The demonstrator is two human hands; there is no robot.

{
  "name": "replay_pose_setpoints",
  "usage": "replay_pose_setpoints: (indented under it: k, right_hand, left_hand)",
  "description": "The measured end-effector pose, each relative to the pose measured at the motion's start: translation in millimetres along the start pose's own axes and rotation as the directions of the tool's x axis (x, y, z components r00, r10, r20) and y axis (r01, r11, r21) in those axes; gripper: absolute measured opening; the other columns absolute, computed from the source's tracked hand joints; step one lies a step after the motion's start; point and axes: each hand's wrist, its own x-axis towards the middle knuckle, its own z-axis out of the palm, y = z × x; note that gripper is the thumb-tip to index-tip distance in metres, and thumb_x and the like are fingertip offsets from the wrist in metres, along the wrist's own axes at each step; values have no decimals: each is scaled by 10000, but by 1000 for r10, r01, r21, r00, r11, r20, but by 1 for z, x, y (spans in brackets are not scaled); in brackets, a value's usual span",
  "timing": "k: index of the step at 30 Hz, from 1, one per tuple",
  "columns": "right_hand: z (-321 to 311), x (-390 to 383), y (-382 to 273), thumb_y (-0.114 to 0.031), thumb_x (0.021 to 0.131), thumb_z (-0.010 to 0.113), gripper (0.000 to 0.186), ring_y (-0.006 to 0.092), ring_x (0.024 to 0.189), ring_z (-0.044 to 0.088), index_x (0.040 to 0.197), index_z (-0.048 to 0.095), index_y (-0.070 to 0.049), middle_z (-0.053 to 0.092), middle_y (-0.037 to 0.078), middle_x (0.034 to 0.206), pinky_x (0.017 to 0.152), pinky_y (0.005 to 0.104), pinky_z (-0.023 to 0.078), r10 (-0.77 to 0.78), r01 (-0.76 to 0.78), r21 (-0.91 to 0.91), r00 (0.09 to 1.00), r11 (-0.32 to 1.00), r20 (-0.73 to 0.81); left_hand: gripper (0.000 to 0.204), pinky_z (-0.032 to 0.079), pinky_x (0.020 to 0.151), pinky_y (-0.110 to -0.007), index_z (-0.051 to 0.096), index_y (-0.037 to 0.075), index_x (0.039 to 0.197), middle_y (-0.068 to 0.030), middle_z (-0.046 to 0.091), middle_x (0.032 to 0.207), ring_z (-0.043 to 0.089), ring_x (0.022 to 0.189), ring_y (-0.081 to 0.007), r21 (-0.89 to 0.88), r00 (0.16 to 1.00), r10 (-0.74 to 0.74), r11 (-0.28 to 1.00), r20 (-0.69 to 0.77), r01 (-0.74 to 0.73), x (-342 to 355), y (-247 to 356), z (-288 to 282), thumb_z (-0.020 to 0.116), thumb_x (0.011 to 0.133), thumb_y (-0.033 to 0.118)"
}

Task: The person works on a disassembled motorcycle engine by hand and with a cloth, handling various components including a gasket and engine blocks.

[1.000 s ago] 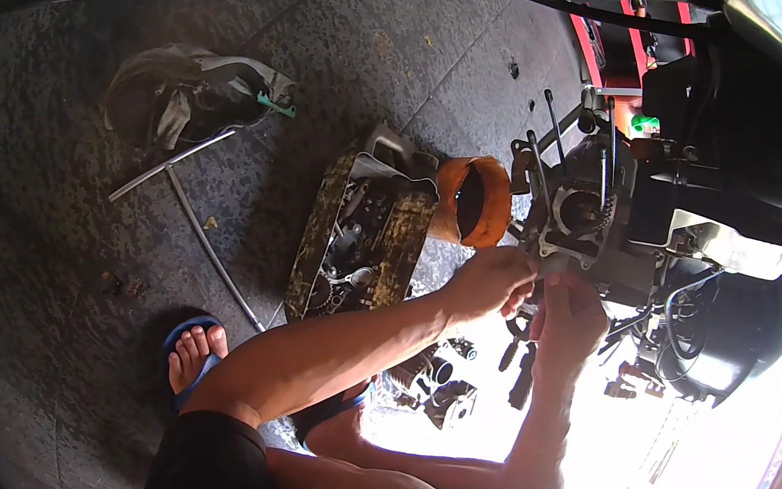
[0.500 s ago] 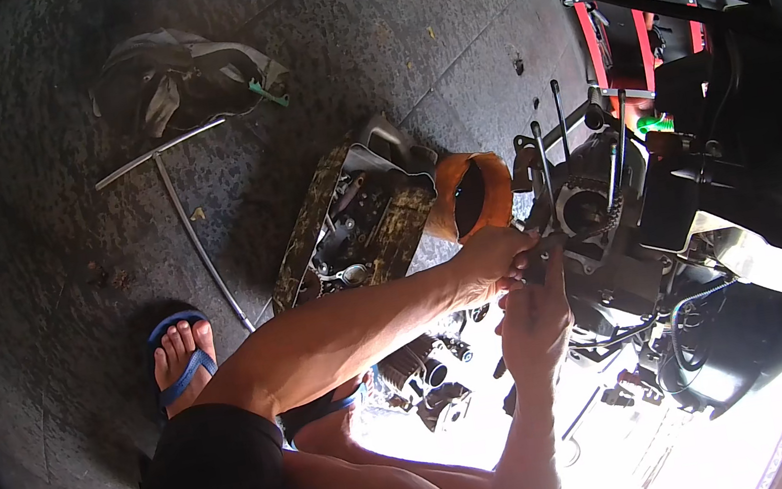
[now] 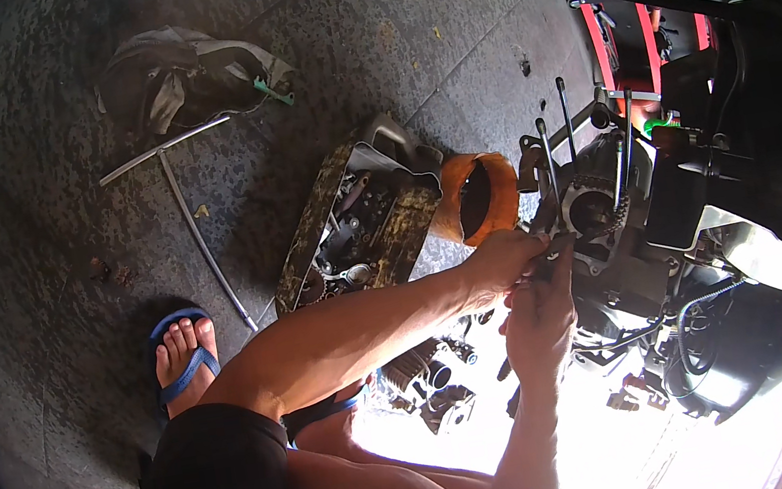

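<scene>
As both forearms (image 3: 374, 333) converge | hands (image 3: 539, 323) sit curled narrow, close together beside engine (image 3: 633, 274) | cannot tell whether holding anything

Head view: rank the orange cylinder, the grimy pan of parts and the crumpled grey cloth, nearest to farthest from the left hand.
1. Orange cylinder: just above the left hand in the picture.
2. Grimy pan of parts: left of the cylinder.
3. Crumpled grey cloth: upper left, on the floor.

Two hands (image 3: 507, 264), one T-handle (image 3: 163, 151), one orange cylinder (image 3: 507, 192), four studs (image 3: 565, 117) (seemingly).
</scene>
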Motion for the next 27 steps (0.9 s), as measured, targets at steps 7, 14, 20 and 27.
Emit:
replay_pose_setpoints:
  k: [7, 14, 20, 27]
  right_hand:
    - [3, 5, -2, -109, 850, 451, 719, 124, 439, 550, 1511, 220, 55, 607, 51, 649, 432, 272, 467, 51, -50, -81, 999, 995, 15]
    - [2, 9, -23, -103, 821, 424, 763, 122, 435, 548, 1532, 178, 20, 574, 52, 632, 432, 272, 474, 146, -147, 0, 986, 989, 84]
    - [2, 5, -36, -88, 839, 433, 765, 218, 556, 660, 1542, 147, -1, 690, 144, 800, 554, 343, 535, 232, -240, 43, 963, 970, 138]
    - [2, -7, -15, -78, 824, 434, 792, 121, 474, 588, 1548, 123, -4, 620, 57, 663, 457, 268, 477, 86, -90, 33, 991, 995, 106]
  left_hand:
    - [303, 360, 546, -265, 615, 58, 796, 2, 527, 697, 450, 613, -79, 38, 999, 10, 999, -37, -9, 12, -6, -5, 552, 1005, 268]
    - [292, 392, 569, -269, 629, 34, 888, -11, 560, 755, 490, 660, -86, -57, 997, -6, 998, -73, 2, 9, -3, 3, 535, 1016, 279]
    - [266, 446, 630, -266, 632, 13, 991, -31, 593, 844, 532, 737, -99, -14, 998, -3, 1000, -59, 2, 15, -6, -4, 543, 1013, 262]
    - [243, 380, 600, -243, 601, 49, 945, 23, 517, 764, 455, 678, -68, -2, 989, 147, 989, 23, -147, -3, -15, -12, 528, 1018, 269]
